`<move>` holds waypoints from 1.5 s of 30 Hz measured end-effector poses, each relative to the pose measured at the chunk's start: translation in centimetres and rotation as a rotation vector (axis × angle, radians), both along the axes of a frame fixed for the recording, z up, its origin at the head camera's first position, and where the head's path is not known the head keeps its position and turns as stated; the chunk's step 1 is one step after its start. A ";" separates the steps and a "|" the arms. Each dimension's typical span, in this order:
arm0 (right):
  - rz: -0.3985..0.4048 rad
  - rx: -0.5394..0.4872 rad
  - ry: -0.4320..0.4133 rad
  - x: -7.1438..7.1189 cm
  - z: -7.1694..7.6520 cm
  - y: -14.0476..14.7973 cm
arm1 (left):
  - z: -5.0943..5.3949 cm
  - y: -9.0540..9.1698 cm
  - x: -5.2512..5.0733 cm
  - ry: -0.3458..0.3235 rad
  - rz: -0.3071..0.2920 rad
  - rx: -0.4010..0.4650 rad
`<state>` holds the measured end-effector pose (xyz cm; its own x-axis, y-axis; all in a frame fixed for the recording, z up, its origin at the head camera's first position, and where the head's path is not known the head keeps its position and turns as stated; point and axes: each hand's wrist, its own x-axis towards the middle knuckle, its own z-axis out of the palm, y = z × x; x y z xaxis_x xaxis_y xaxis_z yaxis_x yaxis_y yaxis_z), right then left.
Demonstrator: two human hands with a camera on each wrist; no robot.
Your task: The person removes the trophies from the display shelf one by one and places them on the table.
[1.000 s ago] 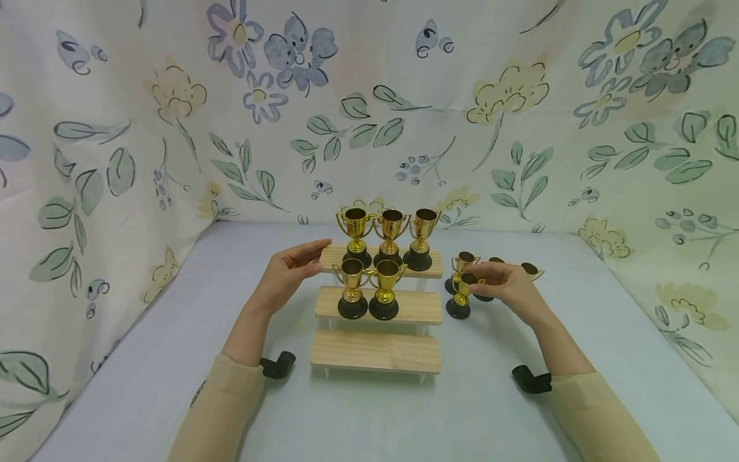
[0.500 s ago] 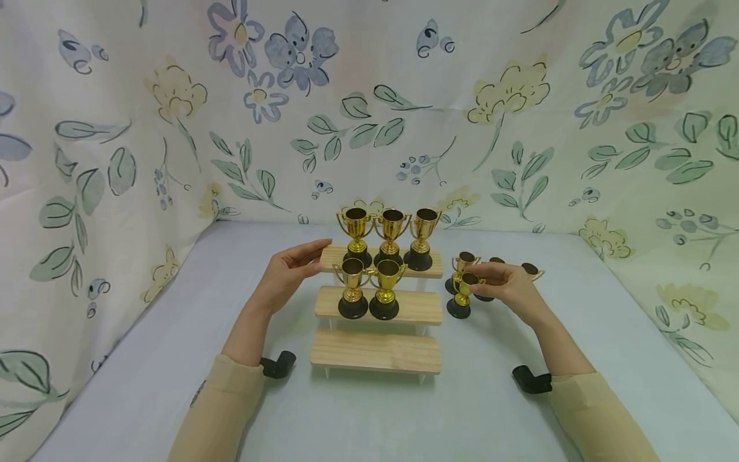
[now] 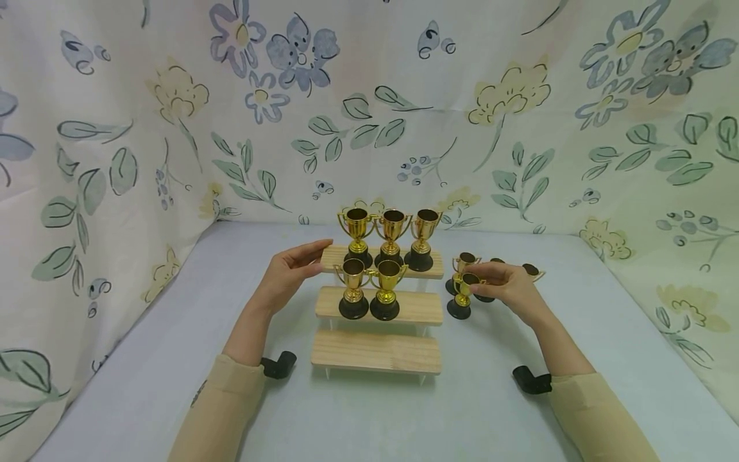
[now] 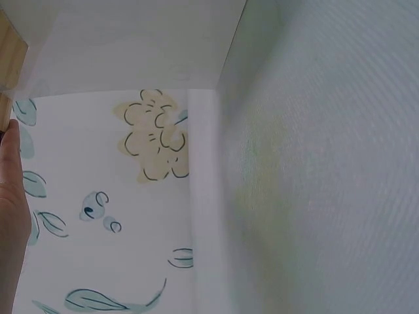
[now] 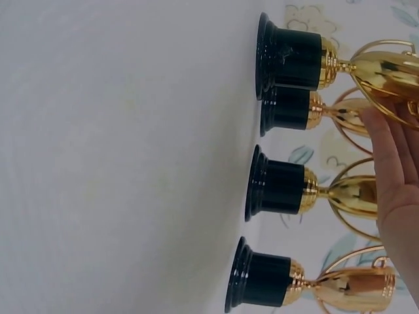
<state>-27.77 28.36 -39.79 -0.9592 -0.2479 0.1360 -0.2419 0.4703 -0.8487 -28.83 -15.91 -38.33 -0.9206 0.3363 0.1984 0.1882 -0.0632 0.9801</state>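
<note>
A three-tier wooden stand [image 3: 375,351] holds small gold trophies: three on the top tier, with the middle one [image 3: 392,231] between two others, and two on the middle tier, one of them a bright gold trophy [image 3: 385,298]. My left hand [image 3: 284,276] grips the top tier's left end; in the left wrist view only part of the hand [image 4: 12,216] shows beside the wood [image 4: 10,55]. Right of the stand, my right hand [image 3: 508,287] pinches the cup of an upright trophy [image 3: 460,301]. The right wrist view shows that trophy [image 5: 294,59] beside the fingers [image 5: 386,147].
Three other trophies stand on the table [image 3: 375,423] behind and beside my right hand, among them a rose-gold one [image 3: 465,258] and one at the far right [image 3: 530,269]. A floral cloth [image 3: 369,154] hangs behind the table. The stand's bottom tier is bare.
</note>
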 end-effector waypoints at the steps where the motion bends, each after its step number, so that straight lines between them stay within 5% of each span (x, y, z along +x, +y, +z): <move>1: -0.001 -0.003 0.006 0.0 0.0 0.0 | 0.0 0.0 0.0 0.000 0.000 -0.001; 16: -0.051 -0.143 0.116 0.2 0.6 0.0 | -0.1 0.1 -0.2 0.004 -0.003 0.002; 24: -0.108 -0.203 0.206 1.0 2.3 -0.9 | 0.0 0.1 -0.2 0.007 -0.002 0.001; 29: -0.036 -0.287 0.253 1.8 3.8 -2.1 | 0.1 0.1 -0.1 0.008 0.002 0.006; 37: 0.210 -0.447 0.301 3.1 5.8 -4.1 | 0.1 0.0 -0.1 0.000 0.010 0.001; 45: 0.296 -0.370 0.311 4.2 7.0 -6.1 | 0.0 0.0 -0.1 0.006 0.012 -0.015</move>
